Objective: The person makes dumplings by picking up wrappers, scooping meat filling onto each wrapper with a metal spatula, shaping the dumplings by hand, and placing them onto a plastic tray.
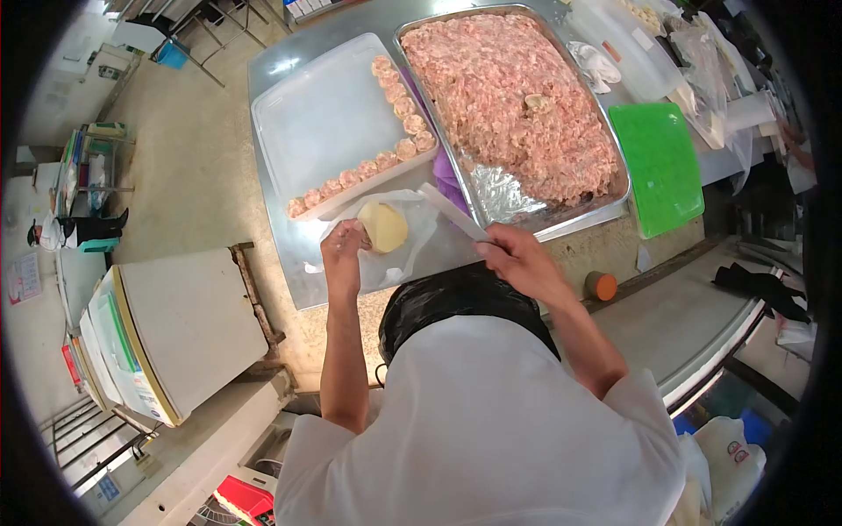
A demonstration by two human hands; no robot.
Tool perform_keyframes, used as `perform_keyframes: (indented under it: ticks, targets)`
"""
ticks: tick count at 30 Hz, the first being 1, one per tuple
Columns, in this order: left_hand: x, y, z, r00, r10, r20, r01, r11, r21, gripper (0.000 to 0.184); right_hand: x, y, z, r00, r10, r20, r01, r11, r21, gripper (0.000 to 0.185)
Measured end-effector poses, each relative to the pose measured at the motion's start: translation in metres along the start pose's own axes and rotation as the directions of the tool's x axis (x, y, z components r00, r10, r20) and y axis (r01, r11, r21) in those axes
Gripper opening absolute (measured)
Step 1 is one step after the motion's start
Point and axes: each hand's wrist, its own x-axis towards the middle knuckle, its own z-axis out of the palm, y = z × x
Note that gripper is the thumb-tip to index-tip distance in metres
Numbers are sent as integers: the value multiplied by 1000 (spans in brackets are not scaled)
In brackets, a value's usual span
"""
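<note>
Pale yellow round dumpling wrappers [384, 228] lie on a sheet of clear plastic [405, 263] near the table's front edge. My left hand [345, 244] is at their left edge, its fingers pinched together on a wrapper; how many it grips is hidden. In my right hand [519, 257] is a flat, pale spreading spatula [453, 213], its blade pointing up and left toward the wrappers. Beyond it stands a large metal tray [485, 210] of minced meat filling [509, 96], scraped bare at the near left corner. Filled dumplings [386, 160] line two sides of a white plastic tray [307, 105].
A green cutting board [656, 167] lies right of the meat tray. Purple cloth or plastic [447, 180] shows between the two trays. Clear plastic containers [627, 48] and bags crowd the back right. A black plastic bag [460, 294] is between my body and the table.
</note>
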Motion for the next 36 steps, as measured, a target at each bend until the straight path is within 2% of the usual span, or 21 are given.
perform_keyframes:
  ticks: [2, 3, 5, 8, 10, 12, 15, 16, 17, 18, 19, 20, 22, 24, 25, 28, 31, 34, 36]
  targets:
    - [0, 12, 6, 1000, 15, -1, -14, 998, 54, 22, 23, 17, 26, 990, -142, 8, 142, 990, 16, 19]
    - [-1, 16, 8, 1000, 22, -2, -22, 996, 83, 22, 36, 20, 39, 992, -124, 23, 124, 992, 14, 18]
    - [-2, 17, 11, 1000, 21, 9, -20, 997, -68, 22, 60, 18, 67, 995, -86, 45, 86, 996, 14, 18]
    - [7, 0, -2, 997, -40, 67, 63, 919, -388, 22, 75, -9, 94, 1000, 1, 3, -2, 981, 193, 20]
    - [11, 8, 1, 990, -104, 95, 141, 783, -606, 27, 78, -1, 110, 993, -99, -65, 111, 972, 209, 22]
    - [-5, 46, 17, 973, -206, 109, 212, 589, -780, 34, 66, 2, 82, 969, -170, -179, 197, 969, 148, 21]
    - [-5, 39, 20, 982, -187, 19, 168, 827, -537, 44, 42, -10, 23, 909, -246, -336, 278, 959, 48, 17]
    - [-5, 36, 22, 978, -201, 53, 198, 826, -527, 47, 49, 29, -17, 877, -320, -358, 248, 940, -233, 25]
    - [-5, 34, 25, 973, -214, 83, 226, 826, -516, 49, 48, 42, -58, 793, -417, -444, 307, 903, -300, 26]
    - [-5, 33, 29, 968, -226, 109, 250, 828, -502, 52, 37, 21, -91, 726, -426, -539, 61, 821, -567, 24]
    - [-3, 29, 33, 955, -248, 165, 298, 781, -550, 52, 30, 16, -119, 672, -452, -587, -49, 763, -644, 26]
    - [-2, 22, 38, 939, -265, 217, 343, 728, -593, 53, 23, 17, -143, 697, -391, -602, -202, 698, -687, 27]
    - [-2, 22, 48, 908, -300, 293, 419, 640, -644, 52, 16, 21, -160, 758, -335, -559, -270, 619, -737, 24]
    - [1, 21, 68, 877, -336, 344, 481, 570, -666, 50, 11, 24, -156, 809, -332, -486, -224, 589, -776, 25]
    - [2, 25, 77, 876, -321, 361, 483, 593, -645, 48, 9, 25, -152, 832, -328, -447, -198, 577, -793, 25]
    - [0, 35, 96, 872, -304, 383, 485, 641, -595, 45, 7, 30, -146, 838, -279, -469, -190, 656, -730, 30]
    - [4, 39, 105, 880, -319, 352, 473, 665, -578, 44, 14, 32, -141, 764, -319, -560, -192, 717, -670, 30]
    - [1, 40, 105, 888, -332, 318, 459, 687, -563, 42, 12, 19, -136, 796, -321, -513, -221, 635, -740, 27]
    - [1, 37, 100, 896, -329, 297, 443, 679, -585, 39, 6, 22, -150, 766, -254, -590, -315, 652, -689, 28]
